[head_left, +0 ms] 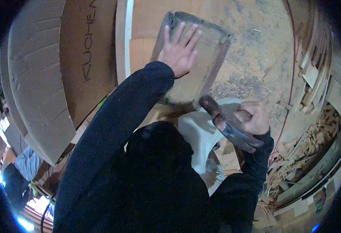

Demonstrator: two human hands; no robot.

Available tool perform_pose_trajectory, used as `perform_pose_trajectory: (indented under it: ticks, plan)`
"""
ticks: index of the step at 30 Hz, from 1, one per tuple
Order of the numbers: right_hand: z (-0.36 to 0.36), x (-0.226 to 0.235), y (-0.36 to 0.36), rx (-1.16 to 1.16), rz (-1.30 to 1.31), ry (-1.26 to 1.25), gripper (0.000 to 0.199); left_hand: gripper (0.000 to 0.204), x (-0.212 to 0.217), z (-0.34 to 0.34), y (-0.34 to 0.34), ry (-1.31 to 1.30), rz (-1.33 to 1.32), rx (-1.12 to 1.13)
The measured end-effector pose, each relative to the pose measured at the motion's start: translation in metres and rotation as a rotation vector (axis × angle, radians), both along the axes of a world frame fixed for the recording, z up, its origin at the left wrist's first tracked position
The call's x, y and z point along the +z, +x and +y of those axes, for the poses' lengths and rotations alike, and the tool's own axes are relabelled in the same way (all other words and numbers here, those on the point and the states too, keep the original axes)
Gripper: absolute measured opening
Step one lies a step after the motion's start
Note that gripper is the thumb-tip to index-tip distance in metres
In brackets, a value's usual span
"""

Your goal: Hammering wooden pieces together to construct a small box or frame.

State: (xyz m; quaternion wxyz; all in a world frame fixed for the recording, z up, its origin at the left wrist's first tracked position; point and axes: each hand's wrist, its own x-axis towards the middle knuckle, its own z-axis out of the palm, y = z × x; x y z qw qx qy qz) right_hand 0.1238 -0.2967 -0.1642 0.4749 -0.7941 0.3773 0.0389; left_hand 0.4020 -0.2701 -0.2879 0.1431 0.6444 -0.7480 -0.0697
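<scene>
Dim, uneven indoor light lies softly over the dusty wooden surface (252, 50), while the black sleeves (104, 120) sink into grainy, nearly detail-less darkness and patches of glare (40, 206) at the lower left burn out to white with bluish fringes. Blur softens the right hand (256, 118) and the hammer (232, 131) in it, whereas the left hand (181, 54) looks crisper. Fisheye distortion bows the cardboard (34, 70) and wood strips (314, 79) toward the rim, and the corners fall to black.
</scene>
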Motion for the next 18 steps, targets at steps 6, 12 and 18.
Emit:
perform_pose_trajectory:
  ticks: [6, 12, 18]
  plan:
    - [0.012, -0.066, -0.018, -0.070, 0.370, -0.126, 0.025, 0.053, 0.003, -0.002, -0.002, 0.052, -0.036, 0.000]
    - [0.001, -0.056, -0.023, -0.388, -0.278, -0.071, 0.027, 0.052, 0.003, 0.002, -0.005, 0.048, -0.006, 0.001]
    - [-0.027, 0.033, 0.002, -0.306, -0.171, -0.288, 0.038, 0.053, 0.006, 0.004, -0.003, 0.056, -0.019, 0.008]
